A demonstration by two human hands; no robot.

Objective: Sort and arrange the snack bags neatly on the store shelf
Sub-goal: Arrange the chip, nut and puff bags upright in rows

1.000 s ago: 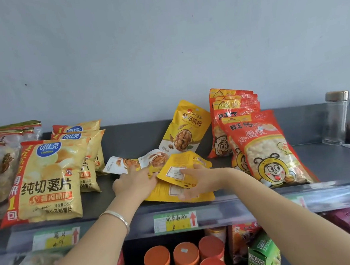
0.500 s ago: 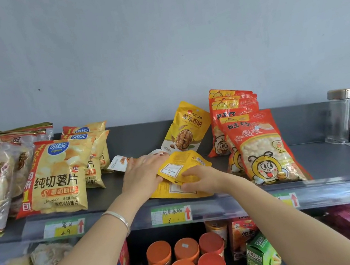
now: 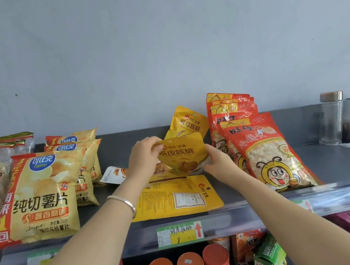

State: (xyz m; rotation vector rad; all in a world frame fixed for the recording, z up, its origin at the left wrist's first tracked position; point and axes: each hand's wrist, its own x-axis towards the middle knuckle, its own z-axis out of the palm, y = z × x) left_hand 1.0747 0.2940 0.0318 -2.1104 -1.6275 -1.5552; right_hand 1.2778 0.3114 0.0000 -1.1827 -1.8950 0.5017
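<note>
The left hand (image 3: 142, 157) pinches the top corner of a yellow walnut pouch (image 3: 183, 156). The right hand (image 3: 218, 162) is curled around the pouch's lower right edge. Between them the pouch is raised off the shelf (image 3: 338, 164), roughly upright, with its printed front towards the camera.

That is the change. A second ago this pouch lay flat with its white label side up, the right hand on it and the left hand spread over the pile beside it. It has since been lifted and turned over. My judgement is that it is being faced forward, ready to stand in a row.

At 6 o'clock from the hands, a second yellow pouch (image 3: 179, 197) lies flat and back side up near the shelf's front edge, not yet sorted. At 12 o'clock, a matching pouch (image 3: 188, 121) stands near the wall, partly hidden behind the held one. That looks like the likely spot for the raised pouch.

At 9 o'clock a small white packet (image 3: 112, 175) lies loose, just beside the left wrist. Further out that way are the stacked potato chip bags (image 3: 42, 190). At 3 o'clock the red puff bags (image 3: 267, 148) lean in an overlapping row, close to the right hand.

The walnut group is partly done: one pouch stands, one is held, and one lies flat.
</note>
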